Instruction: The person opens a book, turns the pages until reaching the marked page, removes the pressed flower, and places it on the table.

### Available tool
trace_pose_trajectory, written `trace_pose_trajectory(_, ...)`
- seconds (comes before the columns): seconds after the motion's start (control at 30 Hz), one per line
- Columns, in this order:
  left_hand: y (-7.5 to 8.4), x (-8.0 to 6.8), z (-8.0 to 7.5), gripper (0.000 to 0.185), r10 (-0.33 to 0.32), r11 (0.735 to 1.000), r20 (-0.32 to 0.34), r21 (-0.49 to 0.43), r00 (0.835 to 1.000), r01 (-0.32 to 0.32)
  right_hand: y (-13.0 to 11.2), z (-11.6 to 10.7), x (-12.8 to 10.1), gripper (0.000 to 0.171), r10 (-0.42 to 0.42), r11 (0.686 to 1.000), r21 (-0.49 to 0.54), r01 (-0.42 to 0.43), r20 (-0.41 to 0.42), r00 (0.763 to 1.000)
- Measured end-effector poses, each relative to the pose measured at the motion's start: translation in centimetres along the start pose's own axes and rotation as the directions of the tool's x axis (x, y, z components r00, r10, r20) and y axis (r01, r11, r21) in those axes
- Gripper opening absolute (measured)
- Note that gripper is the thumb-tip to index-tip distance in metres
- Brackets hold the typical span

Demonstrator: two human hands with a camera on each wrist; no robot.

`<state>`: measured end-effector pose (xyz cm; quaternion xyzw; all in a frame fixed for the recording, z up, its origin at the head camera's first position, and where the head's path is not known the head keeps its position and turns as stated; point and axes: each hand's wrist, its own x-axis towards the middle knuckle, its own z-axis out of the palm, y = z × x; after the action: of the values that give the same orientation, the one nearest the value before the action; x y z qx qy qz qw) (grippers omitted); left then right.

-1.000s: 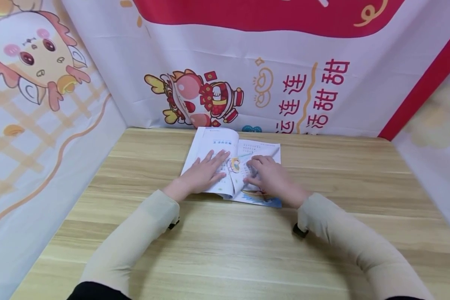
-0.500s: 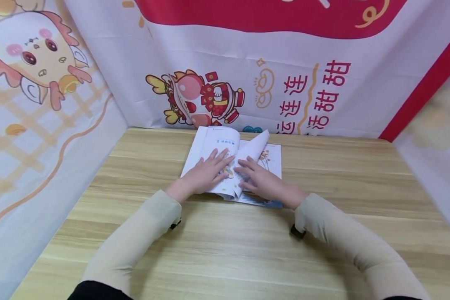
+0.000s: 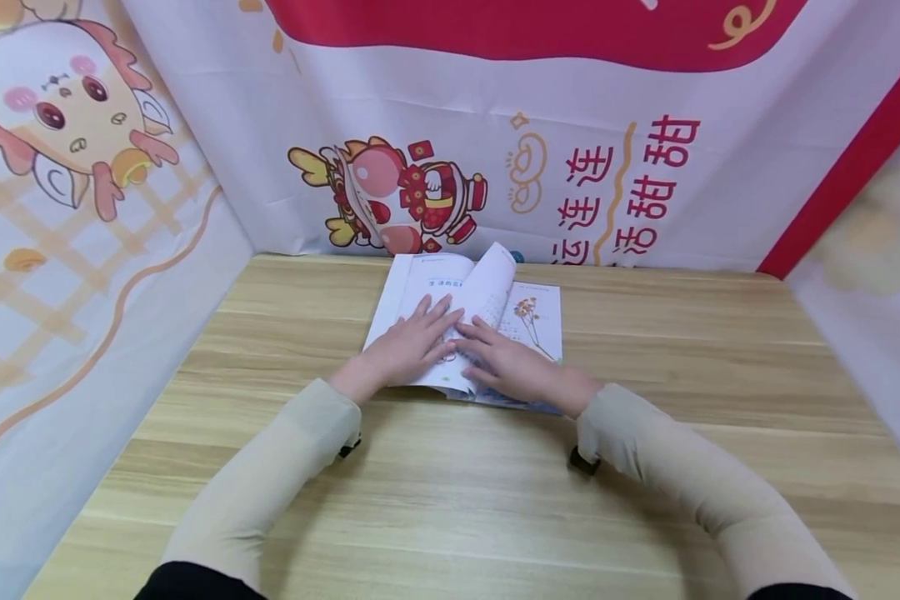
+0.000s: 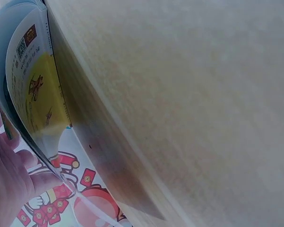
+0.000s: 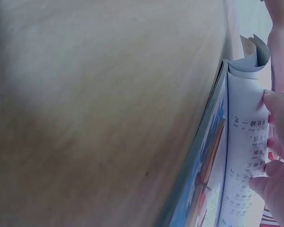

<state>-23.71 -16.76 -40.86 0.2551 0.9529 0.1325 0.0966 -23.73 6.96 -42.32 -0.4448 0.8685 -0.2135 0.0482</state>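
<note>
An open book (image 3: 536, 312) lies near the far edge of the table, with a page (image 3: 489, 279) bent upward and curling over to the left. My left hand (image 3: 412, 340) rests spread on the left-hand pages, its fingers straight. With extended fingers, my right hand (image 3: 513, 362) presses against the turned page close to the spine, almost meeting the left fingertips. In the right wrist view, the fingertips (image 5: 260, 184) touch the curved, printed page (image 5: 243, 156). The left wrist view has the lifted cover side of the book (image 4: 40, 90) with a yellow patch, and part of the left hand.
The wooden table (image 3: 450, 492) stretches in front of the book and to both sides. A printed cloth backdrop (image 3: 255, 125) rises right behind the table's far edge, and another patterned cloth (image 3: 67, 267) hangs at the left.
My right hand has moved left across the book, carrying a page up off the right side and over toward the left. A plant picture now shows beneath. The left hand stays nearly in place.
</note>
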Motion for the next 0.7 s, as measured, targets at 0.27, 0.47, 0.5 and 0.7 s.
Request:
trace_pose_trajectory(0.27, 0.1, -0.1, -0.2, 0.069, 0.016, 1.0, 0.005, -0.011, 1.0, -0.016, -0.9, -0.2, 0.6, 0.054, -0.009, 0.998, 0.061, 0.009, -0.008, 1.0)
trace_pose_trajectory(0.47, 0.0, -0.1, 0.1, 0.069, 0.026, 0.999, -0.017, 0.025, 1.0, -0.025, -1.5, 0.0, 1.0, 0.052, -0.019, 0.992, 0.124, 0.018, 0.007, 1.0)
trace_pose_trajectory(0.5, 0.0, -0.1, 0.2, 0.068, 0.023, 0.999, -0.022, 0.031, 0.999, -0.022, -1.5, 0.0, 1.1, 0.051, -0.02, 0.992, 0.124, 0.019, 0.007, 1.0)
trace_pose_trajectory(0.7, 0.1, -0.1, 0.2, 0.067, -0.001, 0.999, -0.04, 0.049, 0.999, 0.003, -1.5, 0.2, 1.3, 0.05, -0.047, 0.991, 0.129, 0.047, 0.0, 0.999)
